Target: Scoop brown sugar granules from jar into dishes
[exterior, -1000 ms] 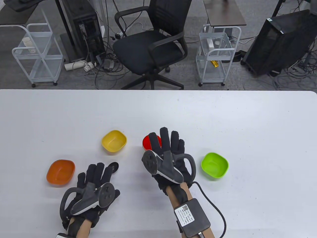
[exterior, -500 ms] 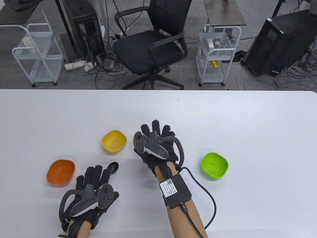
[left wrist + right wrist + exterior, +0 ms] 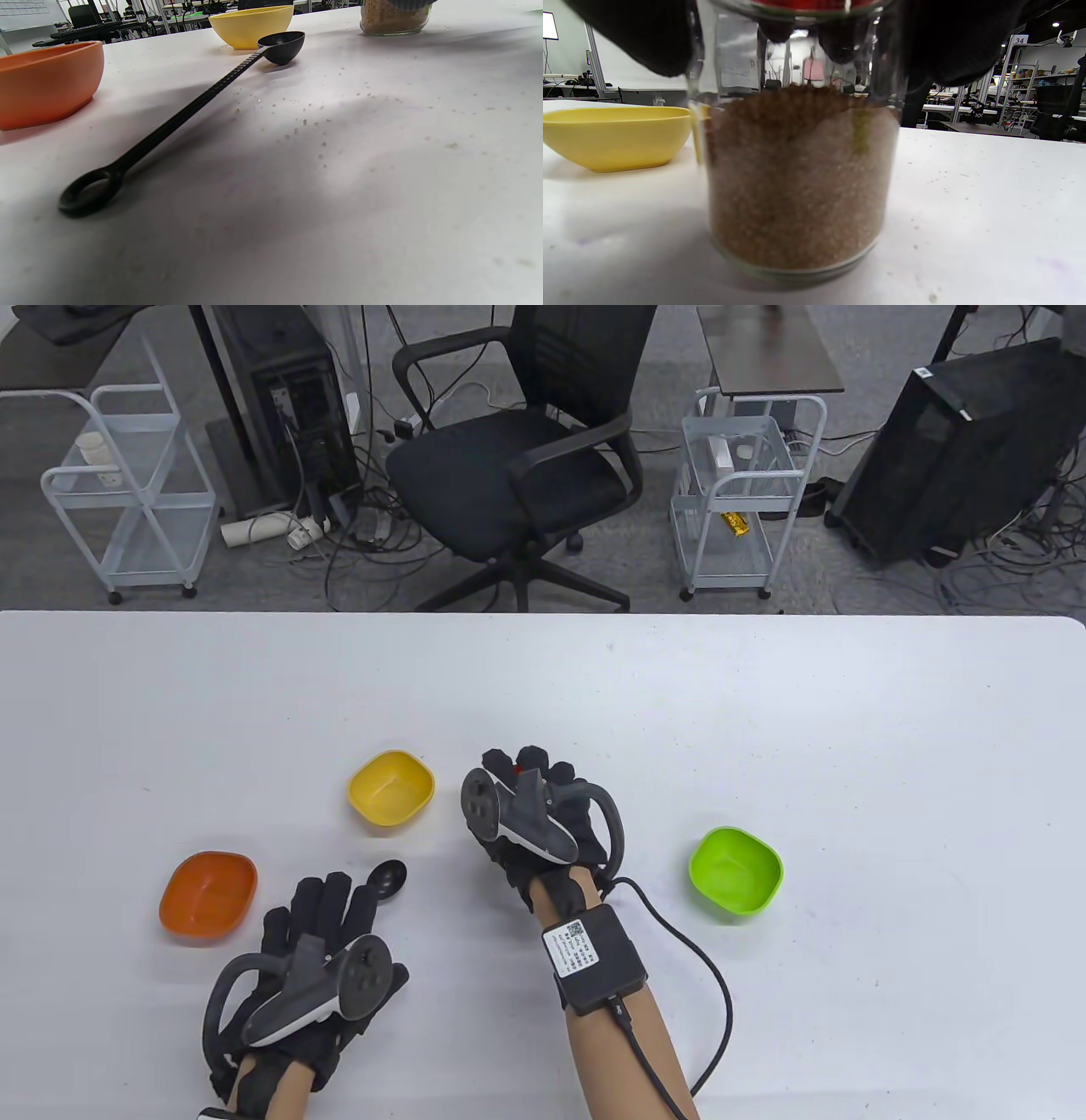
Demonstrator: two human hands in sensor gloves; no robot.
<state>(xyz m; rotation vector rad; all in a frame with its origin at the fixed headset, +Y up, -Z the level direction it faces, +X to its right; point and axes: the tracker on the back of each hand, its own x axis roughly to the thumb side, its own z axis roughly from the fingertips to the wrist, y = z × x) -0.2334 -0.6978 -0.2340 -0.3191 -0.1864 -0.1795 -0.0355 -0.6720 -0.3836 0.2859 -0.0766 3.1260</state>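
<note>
right hand (image 3: 543, 814) curls its fingers over the red lid of the sugar jar (image 3: 797, 178) (mid-table, near the front edge), left hand (image 3: 314, 967) flat, relaxed over the black scoop (image 3: 178, 118)

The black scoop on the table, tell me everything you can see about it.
The black scoop looks like matte plastic: a small round bowl at one end, a long thin ribbed handle, and a ring loop at the other end. It lies flat on the white table, bowl upward and seemingly empty. Its bowl end sits near the yellow dish, with the orange dish beside the handle. Stray granules dot the table nearby. In the table view the left hand covers its handle; contact cannot be told.
</note>
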